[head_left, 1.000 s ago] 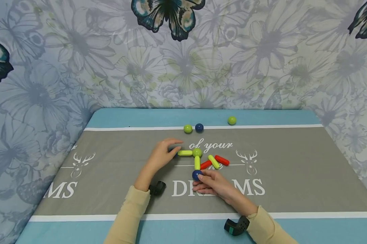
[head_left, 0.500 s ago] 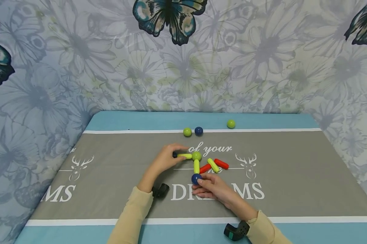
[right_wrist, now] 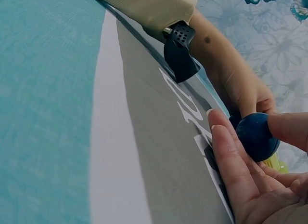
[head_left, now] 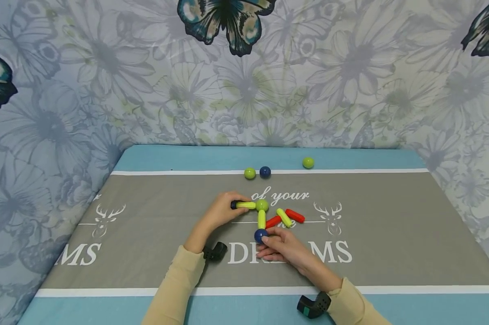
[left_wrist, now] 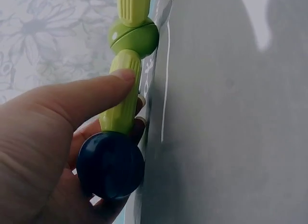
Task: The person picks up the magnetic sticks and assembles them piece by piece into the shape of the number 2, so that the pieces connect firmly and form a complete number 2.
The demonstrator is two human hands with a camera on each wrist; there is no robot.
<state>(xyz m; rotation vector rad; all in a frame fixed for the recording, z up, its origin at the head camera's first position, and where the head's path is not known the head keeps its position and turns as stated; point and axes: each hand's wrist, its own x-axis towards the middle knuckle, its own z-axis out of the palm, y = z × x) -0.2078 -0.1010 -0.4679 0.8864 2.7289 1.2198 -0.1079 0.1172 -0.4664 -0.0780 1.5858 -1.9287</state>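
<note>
A yellow-green rod (head_left: 246, 205) and a second such rod (head_left: 261, 219) meet at a green ball (head_left: 262, 205), forming a corner. My left hand (head_left: 220, 214) pinches the first rod between thumb and fingers; the dark blue ball (left_wrist: 110, 164) on its outer end sits by the palm in the left wrist view. At the near end of the second rod is another blue ball (head_left: 261, 235), which my right hand (head_left: 285, 246) pinches between thumb and fingers. In the right wrist view this blue ball (right_wrist: 257, 137) hides most of the rod behind it.
Just right of the joined pieces lie a red rod (head_left: 273, 221), a loose yellow-green rod (head_left: 284, 217) and another red rod (head_left: 295, 215). Farther back are a green ball (head_left: 249, 173), a blue ball (head_left: 265, 172) and another green ball (head_left: 308, 162). Grey cloth (head_left: 390, 234) covers the table.
My left hand has shifted right from the outer end, and its thumb now lies on the yellow-green rod. The right hand keeps its hold on the blue ball, nearly still.
</note>
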